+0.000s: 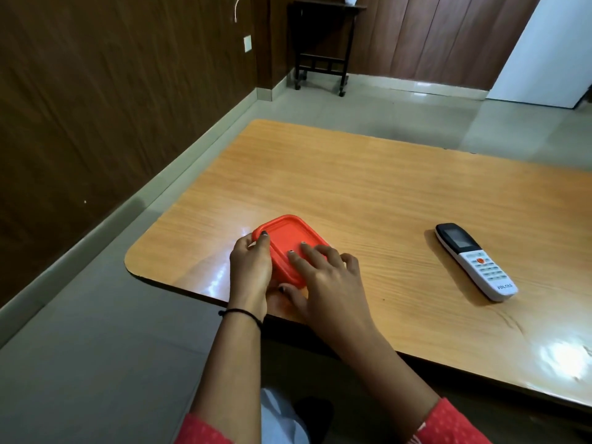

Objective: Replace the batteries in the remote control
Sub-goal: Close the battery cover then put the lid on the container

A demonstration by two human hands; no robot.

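Lower centre: left hand (250,267) pinches the rim of the orange box (285,233); right hand (323,274), fingers flat on top, should hold it down while prying

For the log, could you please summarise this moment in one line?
left hand grips red box; right hand presses it; remote untouched

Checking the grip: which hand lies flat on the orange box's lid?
The right hand, fingers stretched flat over the orange lid; the left hand instead curls round its left edge.
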